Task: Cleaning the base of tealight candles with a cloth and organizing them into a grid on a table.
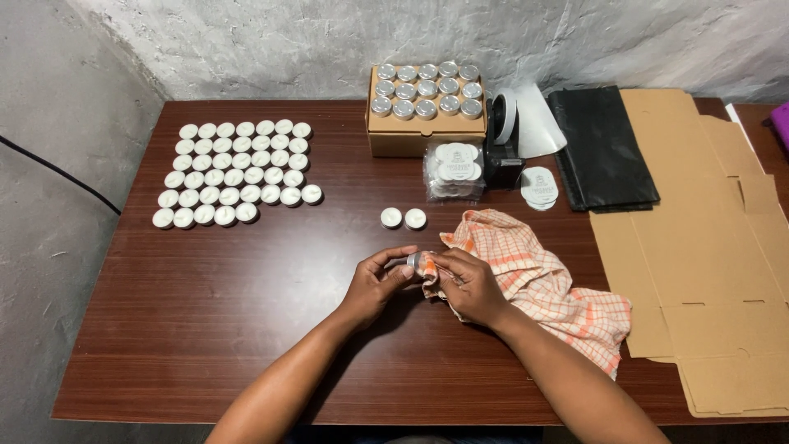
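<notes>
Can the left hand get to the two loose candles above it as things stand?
Probably yes: the two loose candles lie just beyond the left hand with bare table between, though it holds a small tin.

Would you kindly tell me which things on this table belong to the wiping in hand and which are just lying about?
In use:
- left hand and right hand
- small tin held between them
- orange checked cloth
- two white tealights nearby
- tealight rows
- box of tins

Lying about:
- flat cardboard
- black plastic sheet
- tape dispenser
</notes>
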